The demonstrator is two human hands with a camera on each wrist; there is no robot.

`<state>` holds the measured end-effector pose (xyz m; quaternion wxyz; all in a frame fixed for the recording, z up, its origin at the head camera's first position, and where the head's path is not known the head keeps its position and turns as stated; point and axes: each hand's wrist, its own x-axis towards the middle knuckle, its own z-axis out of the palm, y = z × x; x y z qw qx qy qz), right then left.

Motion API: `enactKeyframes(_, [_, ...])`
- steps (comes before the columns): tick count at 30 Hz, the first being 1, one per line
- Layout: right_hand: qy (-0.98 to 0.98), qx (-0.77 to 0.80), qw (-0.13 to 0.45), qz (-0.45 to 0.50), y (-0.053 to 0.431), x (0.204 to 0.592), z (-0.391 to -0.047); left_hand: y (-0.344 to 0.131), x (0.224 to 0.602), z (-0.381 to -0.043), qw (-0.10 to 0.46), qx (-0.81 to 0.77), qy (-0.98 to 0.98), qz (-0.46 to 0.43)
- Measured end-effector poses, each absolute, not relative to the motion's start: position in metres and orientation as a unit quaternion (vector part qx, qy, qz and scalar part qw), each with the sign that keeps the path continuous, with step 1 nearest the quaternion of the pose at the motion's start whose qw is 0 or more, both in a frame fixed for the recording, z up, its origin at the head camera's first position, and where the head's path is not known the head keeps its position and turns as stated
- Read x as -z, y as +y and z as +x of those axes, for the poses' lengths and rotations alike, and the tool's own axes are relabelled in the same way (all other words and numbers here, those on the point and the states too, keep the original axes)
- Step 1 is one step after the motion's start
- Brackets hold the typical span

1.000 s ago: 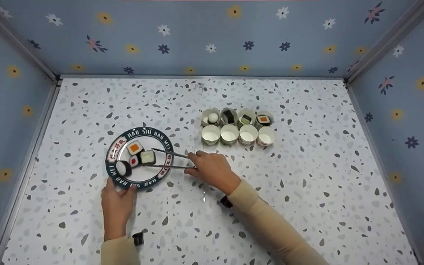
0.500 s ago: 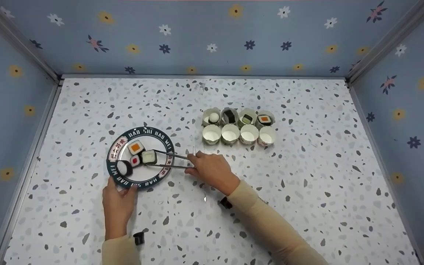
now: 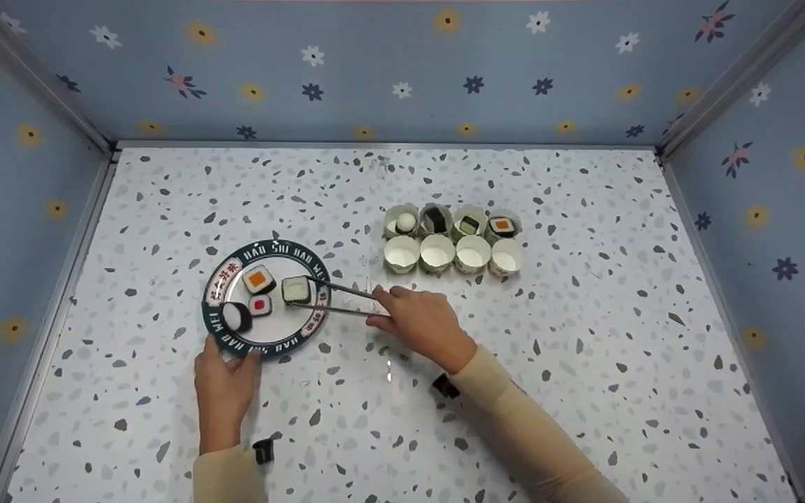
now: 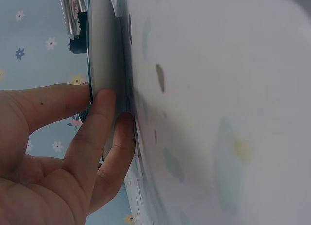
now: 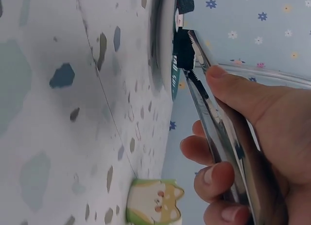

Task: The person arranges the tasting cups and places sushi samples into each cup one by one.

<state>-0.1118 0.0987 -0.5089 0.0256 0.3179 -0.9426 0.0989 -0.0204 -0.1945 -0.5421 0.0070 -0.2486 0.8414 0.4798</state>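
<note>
Transfer of imitation-looking sushi pieces by tongs. Compared with half a second earlier, the square, black-wrapped piece with a pale green centre has shifted toward 3 o'clock and now stands apart from the orange-centred square piece at 11 o'clock and the small red-centred piece near the middle of the round white plate with a dark green lettered rim. It sits at about 2 o'clock within that rim, between the tips of the silver metal tongs; its separation from the cluster appears achieved. The right grip, the right hand, is clenched round the tongs; the left hand pinches the plate rim at 7 o'clock.

Only the head view shows inside the eight small paper cups on the speckled white table, toward 2 o'clock of the plate, the back four containing pieces. The right wrist view adds the tongs' serrated tips; the left wrist view, fingers under the rim. Whether the piece clears the plate cannot be told.
</note>
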Motion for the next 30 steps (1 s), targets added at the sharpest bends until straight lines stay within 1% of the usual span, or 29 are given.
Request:
enactKeyframes(8, [-0.95,-0.113,0.052,0.287,0.132,0.497,-0.111,-0.194,0.541,-0.022,0.003,-0.478,0.844,-0.243])
enactKeyframes(19, [-0.958,-0.119,0.104,0.239,0.18,0.487,-0.11,-0.193,0.542,-0.022,0.005,-0.472,0.848,-0.242])
enactKeyframes(30, [-0.967,-0.11,0.115,0.197,0.215,0.489,-0.111,-0.194,0.542,-0.021,0.015,-0.486,0.839,-0.247])
